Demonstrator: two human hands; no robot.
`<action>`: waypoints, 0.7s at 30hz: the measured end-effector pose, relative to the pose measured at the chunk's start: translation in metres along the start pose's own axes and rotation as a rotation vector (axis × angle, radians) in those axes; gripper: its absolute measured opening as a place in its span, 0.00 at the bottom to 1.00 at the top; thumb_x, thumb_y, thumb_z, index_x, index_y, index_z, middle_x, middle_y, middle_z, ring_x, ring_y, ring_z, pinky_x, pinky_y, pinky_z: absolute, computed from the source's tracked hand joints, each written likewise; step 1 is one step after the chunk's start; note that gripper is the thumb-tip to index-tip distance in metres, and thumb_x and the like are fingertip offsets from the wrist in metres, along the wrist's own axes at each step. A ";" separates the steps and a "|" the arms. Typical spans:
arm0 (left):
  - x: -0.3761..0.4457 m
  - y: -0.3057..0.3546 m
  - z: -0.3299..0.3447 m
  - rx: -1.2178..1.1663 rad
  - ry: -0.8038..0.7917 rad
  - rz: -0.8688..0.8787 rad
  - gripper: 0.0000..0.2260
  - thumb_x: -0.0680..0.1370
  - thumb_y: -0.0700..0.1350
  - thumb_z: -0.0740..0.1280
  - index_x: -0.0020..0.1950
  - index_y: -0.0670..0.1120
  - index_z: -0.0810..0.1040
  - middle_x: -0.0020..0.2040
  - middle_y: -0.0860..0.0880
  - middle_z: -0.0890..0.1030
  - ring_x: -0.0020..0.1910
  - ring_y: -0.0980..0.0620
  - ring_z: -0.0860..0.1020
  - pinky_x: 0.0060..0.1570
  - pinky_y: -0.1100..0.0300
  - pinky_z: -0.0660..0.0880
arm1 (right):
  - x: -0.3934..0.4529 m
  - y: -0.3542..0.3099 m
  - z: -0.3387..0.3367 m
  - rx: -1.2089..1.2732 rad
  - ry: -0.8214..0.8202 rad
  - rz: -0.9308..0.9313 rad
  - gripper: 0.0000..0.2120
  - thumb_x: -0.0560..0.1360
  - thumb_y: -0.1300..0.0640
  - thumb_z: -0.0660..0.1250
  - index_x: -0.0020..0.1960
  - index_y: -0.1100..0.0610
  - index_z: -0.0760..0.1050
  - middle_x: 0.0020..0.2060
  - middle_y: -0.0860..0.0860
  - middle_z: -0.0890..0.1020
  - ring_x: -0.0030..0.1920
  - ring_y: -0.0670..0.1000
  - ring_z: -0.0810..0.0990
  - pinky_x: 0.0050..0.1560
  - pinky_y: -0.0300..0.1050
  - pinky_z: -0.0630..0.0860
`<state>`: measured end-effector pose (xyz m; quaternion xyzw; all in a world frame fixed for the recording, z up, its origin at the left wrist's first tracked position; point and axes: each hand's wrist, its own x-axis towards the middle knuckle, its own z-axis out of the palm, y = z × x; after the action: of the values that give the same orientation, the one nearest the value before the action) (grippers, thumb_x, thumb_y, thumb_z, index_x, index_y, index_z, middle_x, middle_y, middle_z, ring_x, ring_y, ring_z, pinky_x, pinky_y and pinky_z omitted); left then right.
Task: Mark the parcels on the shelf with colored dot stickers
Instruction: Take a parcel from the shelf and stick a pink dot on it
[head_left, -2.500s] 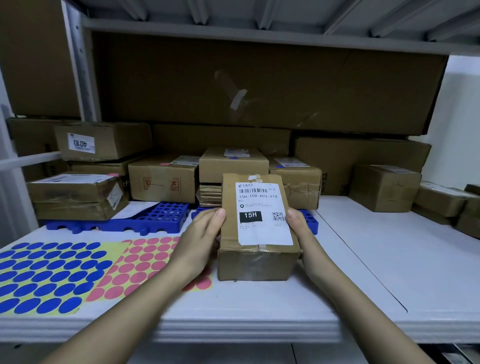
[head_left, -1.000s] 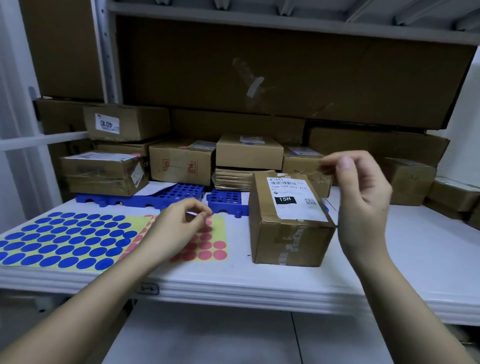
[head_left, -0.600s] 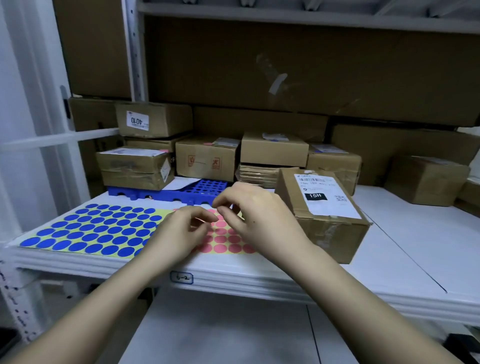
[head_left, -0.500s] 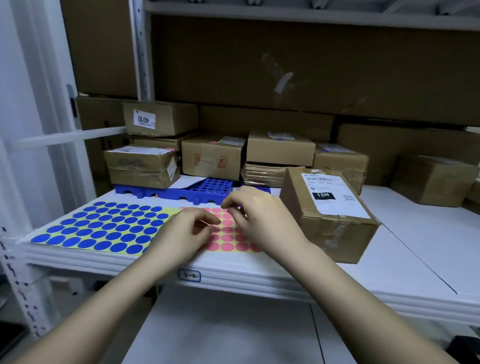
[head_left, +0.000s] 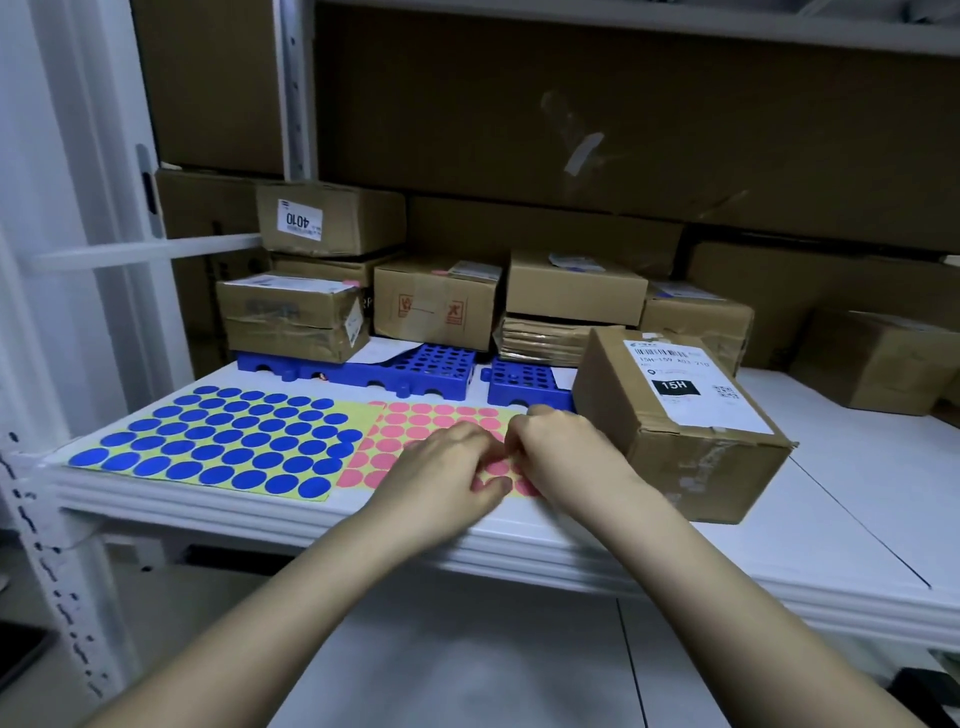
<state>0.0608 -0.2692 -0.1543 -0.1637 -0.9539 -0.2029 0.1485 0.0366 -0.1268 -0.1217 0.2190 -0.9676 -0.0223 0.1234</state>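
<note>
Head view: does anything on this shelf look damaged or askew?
The 15H parcel sits turned at an angle to the shelf edge, its front face scuffed and tape wrinkled. The big carton behind has a loose strip of tape peeling off. Otherwise nothing stands out.

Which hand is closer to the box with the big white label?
The right hand. It rests on the pink sticker sheet right beside the box, while the left hand sits further left on the same sheet, beyond the right hand.
</note>
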 end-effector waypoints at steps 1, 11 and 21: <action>0.001 0.000 0.002 0.027 -0.003 -0.004 0.17 0.78 0.54 0.63 0.65 0.52 0.75 0.65 0.55 0.73 0.64 0.52 0.71 0.62 0.55 0.68 | 0.000 0.002 0.000 0.016 -0.014 0.003 0.14 0.78 0.63 0.60 0.61 0.55 0.76 0.56 0.56 0.76 0.57 0.60 0.78 0.52 0.49 0.74; 0.002 -0.012 -0.002 0.030 -0.073 -0.003 0.20 0.75 0.59 0.61 0.65 0.54 0.74 0.64 0.58 0.73 0.65 0.55 0.69 0.65 0.55 0.65 | -0.005 0.016 -0.003 0.328 -0.047 0.100 0.07 0.75 0.57 0.67 0.52 0.52 0.81 0.53 0.50 0.81 0.56 0.51 0.78 0.52 0.40 0.70; 0.003 -0.004 0.002 0.108 -0.015 -0.009 0.17 0.76 0.55 0.58 0.64 0.58 0.72 0.60 0.58 0.69 0.62 0.54 0.66 0.55 0.59 0.60 | -0.010 0.011 0.026 0.539 0.105 0.178 0.05 0.77 0.58 0.64 0.47 0.53 0.78 0.48 0.51 0.73 0.57 0.54 0.73 0.58 0.44 0.69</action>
<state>0.0565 -0.2712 -0.1565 -0.1528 -0.9653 -0.1503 0.1492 0.0340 -0.1131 -0.1479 0.1591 -0.9464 0.2579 0.1122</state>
